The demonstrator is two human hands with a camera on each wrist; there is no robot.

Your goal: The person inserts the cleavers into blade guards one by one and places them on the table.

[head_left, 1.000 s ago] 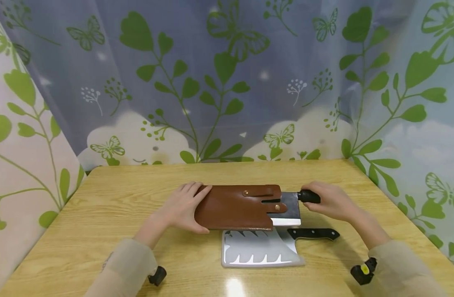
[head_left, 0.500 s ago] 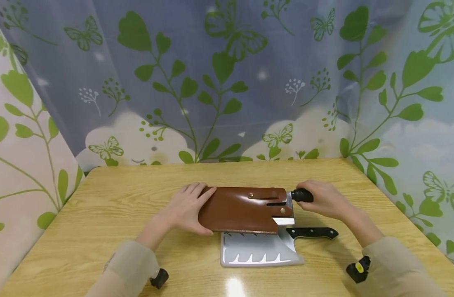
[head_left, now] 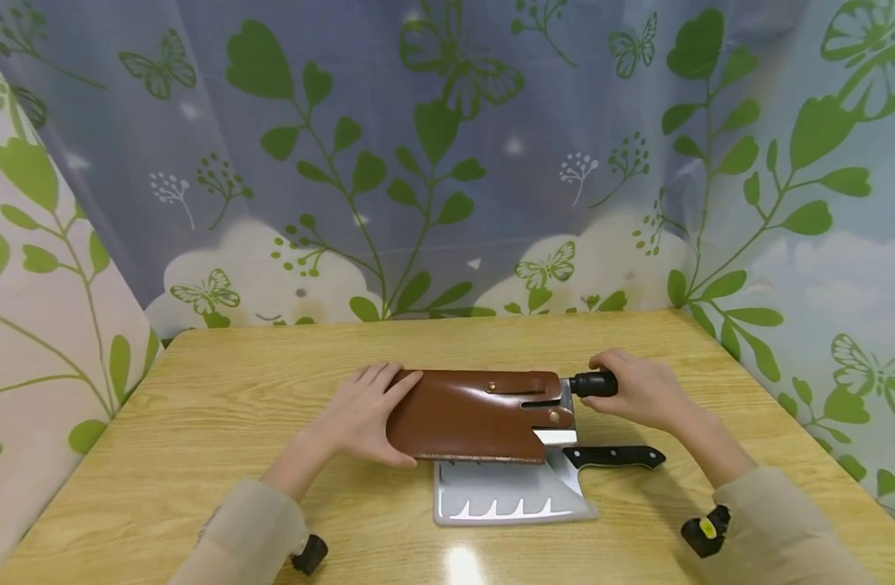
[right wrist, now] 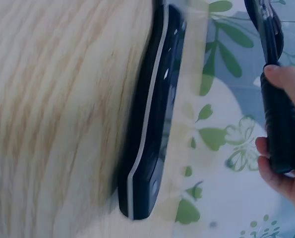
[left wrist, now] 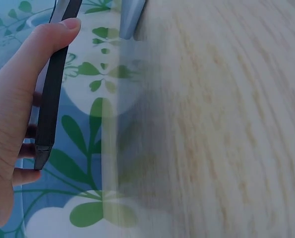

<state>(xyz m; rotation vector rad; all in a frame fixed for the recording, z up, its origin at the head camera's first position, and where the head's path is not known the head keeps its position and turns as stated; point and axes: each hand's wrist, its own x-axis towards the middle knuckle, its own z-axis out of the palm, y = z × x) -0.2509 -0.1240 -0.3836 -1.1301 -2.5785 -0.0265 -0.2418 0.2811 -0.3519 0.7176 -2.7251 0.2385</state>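
Observation:
My left hand (head_left: 362, 416) holds a brown leather knife sheath (head_left: 465, 414) by its closed left end, thumb at the near edge and fingers over the far edge. In the left wrist view the sheath (left wrist: 53, 101) appears edge-on, gripped between thumb and fingers. Most of a cleaver's blade (head_left: 557, 436) is inside the sheath; a narrow strip shows at the right opening. My right hand (head_left: 643, 392) grips the cleaver's black handle (head_left: 593, 383), also visible in the right wrist view as a ribbed handle (right wrist: 282, 124). Two strap tabs with brass snaps lie at the sheath's mouth.
A second cleaver (head_left: 509, 496) lies flat on the wooden table (head_left: 235, 382), partly overlapped by the sheath. Its black riveted handle (head_left: 623, 457) points right, below my right hand. A patterned curtain (head_left: 388, 162) hangs behind and beside the table.
My right hand has moved left with the cleaver, and its blade has slid deeper into the sheath. The sheath has shifted slightly toward me. The second cleaver lies still.

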